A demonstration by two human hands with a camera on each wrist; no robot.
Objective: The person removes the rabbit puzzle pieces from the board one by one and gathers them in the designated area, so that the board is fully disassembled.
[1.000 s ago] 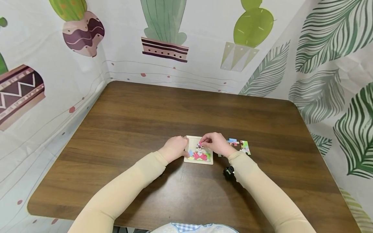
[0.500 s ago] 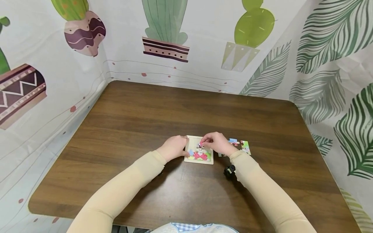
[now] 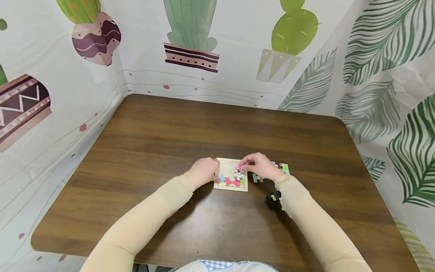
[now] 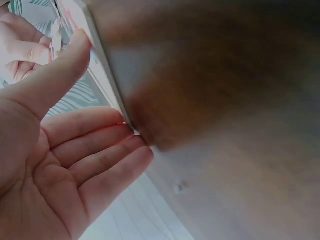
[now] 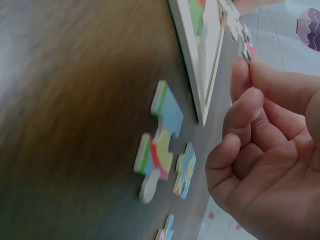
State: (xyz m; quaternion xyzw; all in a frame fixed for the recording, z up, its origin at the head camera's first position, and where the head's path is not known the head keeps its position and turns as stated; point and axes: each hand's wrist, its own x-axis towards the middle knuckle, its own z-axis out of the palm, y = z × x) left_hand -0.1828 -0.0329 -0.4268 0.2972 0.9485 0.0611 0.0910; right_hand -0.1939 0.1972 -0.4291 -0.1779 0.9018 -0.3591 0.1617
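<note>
A light wooden jigsaw tray (image 3: pixel 231 189) lies on the table, with pink, green and blue pieces (image 3: pixel 232 182) along its near part. My left hand (image 3: pixel 203 172) rests at the tray's left side. In the left wrist view its straight fingers (image 4: pixel 100 145) touch the tray's edge, and the thumb lies against the rim. Between thumb and index finger my right hand (image 3: pixel 261 166) pinches a jigsaw piece (image 3: pixel 239 172) with a cartoon animal's face and pink on top. The right wrist view shows this piece (image 5: pixel 246 42) tilted up, above the tray.
Right of the tray lie several loose jigsaw pieces (image 3: pixel 257 178), partly hidden by the right hand. A green-edged piece (image 3: pixel 284 168) is the farthest right. A small black device (image 3: pixel 273 198) sits under the right wrist. The brown table (image 3: pixel 176 128) meets a patterned cloth behind.
My right hand has moved slightly right, and the pinched animal piece has shifted right with it over the tray. My left hand stays at the tray's left side.
</note>
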